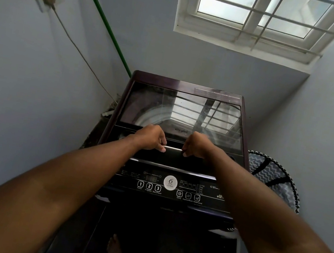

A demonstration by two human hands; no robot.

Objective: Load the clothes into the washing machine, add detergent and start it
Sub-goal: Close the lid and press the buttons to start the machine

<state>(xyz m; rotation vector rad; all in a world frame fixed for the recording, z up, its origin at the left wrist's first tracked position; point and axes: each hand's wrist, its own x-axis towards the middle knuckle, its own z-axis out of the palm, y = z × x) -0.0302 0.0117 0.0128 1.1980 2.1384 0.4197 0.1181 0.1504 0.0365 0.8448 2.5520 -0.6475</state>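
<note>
Both hands gripping the handle of a closed top-loading washer.

Nearest, black control panel [169,188] along the front edge; beyond it, left hand [151,137] and right hand [197,145] curled round the slim chrome lid handle [173,148]; farther, tinted glass lid [183,112] of the dark purple washing machine [118,104], shut; zigzag-patterned laundry basket [273,178] beside the right edge.

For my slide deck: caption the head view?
Both hands, left and right, grip the washer lid handle.

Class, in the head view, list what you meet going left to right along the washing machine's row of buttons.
Power button → Program button → Start/Pause button → round white badge → Delay button → ExpressWash button → WaterLevel button.
</note>
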